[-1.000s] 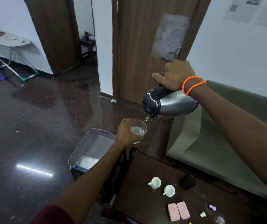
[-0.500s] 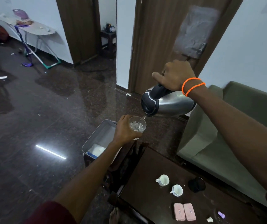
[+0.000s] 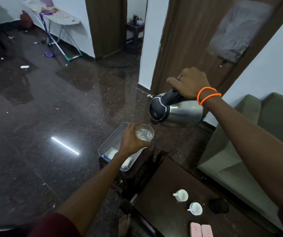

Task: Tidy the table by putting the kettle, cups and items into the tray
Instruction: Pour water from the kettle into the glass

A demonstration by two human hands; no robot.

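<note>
Overhead, rounded steel kettle (image 3: 180, 112) tilts over clear glass (image 3: 145, 132).

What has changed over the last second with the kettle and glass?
Little: the camera swung left. The right hand still tilts the kettle by its handle, spout over the glass held by the left hand. White cups remain on the table.

Bare table (image 3: 163, 190) lies left of the two white cups (image 3: 187, 200); a black disc (image 3: 218, 205) and pink cases (image 3: 201, 230) crowd its right part. The tray (image 3: 110, 139) beyond is partly covered by the left forearm, with white packets inside
</note>
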